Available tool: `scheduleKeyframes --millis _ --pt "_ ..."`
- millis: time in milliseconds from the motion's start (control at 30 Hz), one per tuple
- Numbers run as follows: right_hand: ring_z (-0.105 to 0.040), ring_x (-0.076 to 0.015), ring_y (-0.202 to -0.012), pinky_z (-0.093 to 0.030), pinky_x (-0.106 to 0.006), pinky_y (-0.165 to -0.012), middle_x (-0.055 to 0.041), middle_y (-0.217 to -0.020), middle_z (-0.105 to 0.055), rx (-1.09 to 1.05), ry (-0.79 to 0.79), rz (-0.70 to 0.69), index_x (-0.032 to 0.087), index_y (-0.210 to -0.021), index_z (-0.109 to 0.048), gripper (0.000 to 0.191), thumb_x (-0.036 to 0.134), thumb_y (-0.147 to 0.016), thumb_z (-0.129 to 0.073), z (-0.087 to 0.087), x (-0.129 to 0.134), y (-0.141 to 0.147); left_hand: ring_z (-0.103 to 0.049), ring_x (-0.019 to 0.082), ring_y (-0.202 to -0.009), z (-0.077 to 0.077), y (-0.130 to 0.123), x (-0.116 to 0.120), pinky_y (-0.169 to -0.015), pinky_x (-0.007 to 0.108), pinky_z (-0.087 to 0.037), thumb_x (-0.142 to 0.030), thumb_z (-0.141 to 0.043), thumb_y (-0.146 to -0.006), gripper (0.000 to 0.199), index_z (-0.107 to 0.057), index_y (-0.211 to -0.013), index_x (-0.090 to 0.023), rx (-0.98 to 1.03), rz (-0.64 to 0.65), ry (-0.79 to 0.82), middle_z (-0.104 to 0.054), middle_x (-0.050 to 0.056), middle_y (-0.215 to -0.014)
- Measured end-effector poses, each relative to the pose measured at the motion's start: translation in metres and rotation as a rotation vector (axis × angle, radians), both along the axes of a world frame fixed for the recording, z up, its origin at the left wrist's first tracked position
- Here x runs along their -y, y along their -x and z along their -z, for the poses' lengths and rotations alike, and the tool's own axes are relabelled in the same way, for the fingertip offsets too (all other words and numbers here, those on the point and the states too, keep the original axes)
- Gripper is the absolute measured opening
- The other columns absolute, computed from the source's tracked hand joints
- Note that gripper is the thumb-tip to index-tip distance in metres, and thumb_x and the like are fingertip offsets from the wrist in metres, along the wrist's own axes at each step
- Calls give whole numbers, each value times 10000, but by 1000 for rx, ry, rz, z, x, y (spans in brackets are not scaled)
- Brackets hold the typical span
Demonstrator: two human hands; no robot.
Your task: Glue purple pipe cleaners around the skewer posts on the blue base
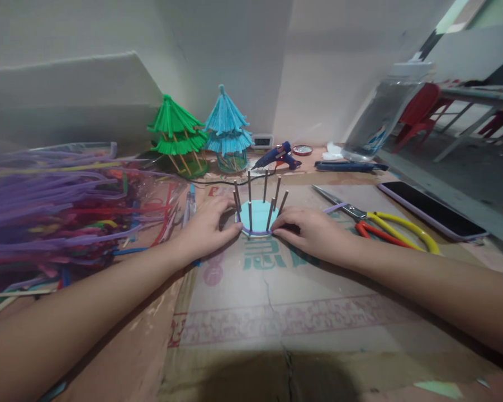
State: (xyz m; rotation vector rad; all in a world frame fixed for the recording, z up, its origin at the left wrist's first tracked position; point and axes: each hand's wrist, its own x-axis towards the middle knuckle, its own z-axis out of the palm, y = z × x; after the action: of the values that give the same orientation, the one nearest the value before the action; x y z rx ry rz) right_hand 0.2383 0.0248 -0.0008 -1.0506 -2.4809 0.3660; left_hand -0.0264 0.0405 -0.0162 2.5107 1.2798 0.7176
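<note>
A round light-blue base (257,211) lies on the cardboard, with several thin brown sticks (250,215) standing upright around its edge. Along the near rim runs a purple pipe cleaner (257,232), outside the sticks; its loose end shows past my right hand. My left hand (212,223) grips the base's left side, thumb at the near rim and fingers behind. At the right rim, my right hand (308,230) pinches the pipe cleaner between thumb and fingers. Scissors (356,212) with yellow and orange handles lie partly open beyond my right forearm.
Green (178,134) and blue (227,131) pipe-cleaner pavilions stand by the wall, near a blue glue gun (276,156). Loose pipe cleaners (67,206) heap at left. A utility knife (352,166), phone (431,209) and clear plastic jar (381,111) sit at right.
</note>
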Motion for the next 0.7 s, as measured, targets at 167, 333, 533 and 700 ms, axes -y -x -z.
scheduleKeyframes --millis 167,333,533,700 --pt "-678 -190 -854 -502 -303 -777 -69 -945 -748 12 7 2 185 -931 -746 117 195 -927 -629 -2 0 1 -521 324 -1328 1 2 -2 -1160 529 -380 -408 -576 -896 416 -630 -1232 -170 -7 35 -1 -601 152 -1362" --pt "-678 -190 -850 -498 -299 -771 -73 -941 -747 14 12 1 173 -933 -749 117 182 -923 -633 -2 0 2 -542 304 -1299 2 2 -3 -1161 503 -382 -372 -577 -904 344 -671 -1165 -168 30 62 -6 -619 142 -1318" --pt "-679 -189 -853 -491 -294 -764 -65 -939 -746 6 -15 -3 175 -931 -749 111 186 -923 -639 0 -2 1 -586 305 -1197 3 1 -2 -1062 487 -461 -387 -596 -880 395 -590 -1198 -154 78 4 12 -636 140 -1237" --pt "-679 -185 -847 -492 -292 -758 -64 -937 -745 2 -15 -11 176 -938 -748 114 188 -925 -636 1 -2 0 -557 313 -1240 3 2 -4 -1098 501 -427 -411 -583 -886 404 -592 -1203 -162 55 19 35 -619 142 -1278"
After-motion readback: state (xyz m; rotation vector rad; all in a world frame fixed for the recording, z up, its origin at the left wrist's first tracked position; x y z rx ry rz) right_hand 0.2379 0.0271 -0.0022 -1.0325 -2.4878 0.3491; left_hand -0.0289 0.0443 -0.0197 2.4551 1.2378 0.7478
